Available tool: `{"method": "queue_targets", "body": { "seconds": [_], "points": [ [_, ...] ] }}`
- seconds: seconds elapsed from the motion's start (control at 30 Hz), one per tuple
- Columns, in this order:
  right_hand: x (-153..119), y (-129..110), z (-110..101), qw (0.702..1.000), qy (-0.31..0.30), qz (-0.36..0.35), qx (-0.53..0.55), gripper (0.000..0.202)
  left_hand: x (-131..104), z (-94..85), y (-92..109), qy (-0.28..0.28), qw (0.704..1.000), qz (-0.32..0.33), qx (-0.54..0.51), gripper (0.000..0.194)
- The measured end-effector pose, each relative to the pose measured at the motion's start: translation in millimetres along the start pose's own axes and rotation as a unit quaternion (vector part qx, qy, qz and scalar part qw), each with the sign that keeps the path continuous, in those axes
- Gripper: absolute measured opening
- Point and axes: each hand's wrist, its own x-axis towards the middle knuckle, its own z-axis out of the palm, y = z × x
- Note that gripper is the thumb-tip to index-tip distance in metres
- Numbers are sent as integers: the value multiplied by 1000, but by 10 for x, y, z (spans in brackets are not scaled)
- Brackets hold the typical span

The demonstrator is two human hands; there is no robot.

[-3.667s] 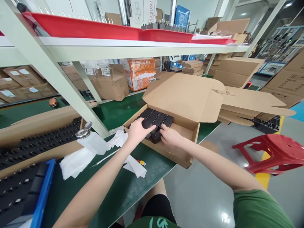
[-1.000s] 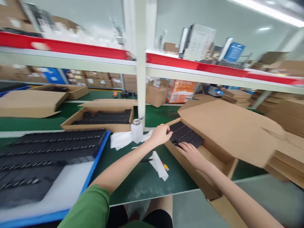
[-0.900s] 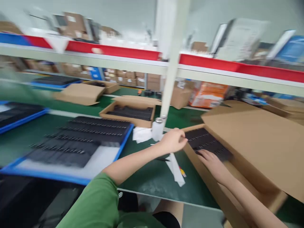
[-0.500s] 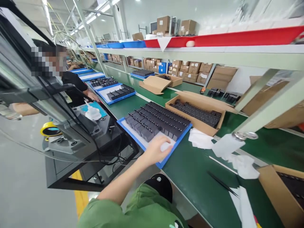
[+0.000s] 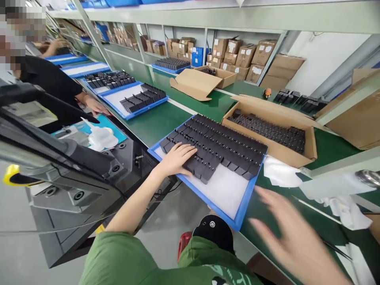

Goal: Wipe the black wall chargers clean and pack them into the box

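- Resting on the black blocks (image 5: 219, 138), our left hand (image 5: 176, 159) lies palm down, with its fingers a little apart and the thumb at the near edge of them
- Reaching over the green table (image 5: 148, 128), our right hand (image 5: 285, 233) is blurred, with thumb and fingers wide apart; it is just beside the near blue tray (image 5: 237, 223), and we see nothing held in it
- Our black blocks stand in close rows in this tray, and the white lining (image 5: 228, 188) is bare at its near right part
- Behind the tray we have an open cardboard box (image 5: 310, 142), which contains many dark parts (image 5: 267, 130) in rows
- Farther away we see a smaller carton (image 5: 228, 77), its flap (image 5: 197, 83) folded out to the left, with some dark pieces (image 5: 208, 71) inside
- To the left, a second blue tray (image 5: 154, 105) is only partly filled with dark blocks (image 5: 144, 99)
- At the right we have a white bottle (image 5: 329, 186) with a metal cap (image 5: 368, 177); we cannot tell its content
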Motion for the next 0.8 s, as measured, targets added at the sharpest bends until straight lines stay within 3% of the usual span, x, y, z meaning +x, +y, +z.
{"method": "queue_targets", "body": {
  "seconds": [0.07,0.17,0.27,0.4,0.63,0.8],
  "points": [
    [385,-274,396,998,-40,3,37,55,48,64,-28,-4,999,36,5,93],
    [890,-480,982,999,-9,40,33,59,79,97,-39,2,997,72,18,87],
    [1105,-530,1290,997,16,75,11,58,111,103,-63,10,995,98,34,79],
    [1123,-574,1333,995,35,90,-5,53,146,127,-101,21,991,123,51,69],
    [1148,-740,1291,996,20,63,-52,58,173,103,-167,44,984,168,46,72],
    [1168,-771,1247,995,7,39,-90,68,201,72,-263,76,968,231,67,52]
  ]
}}
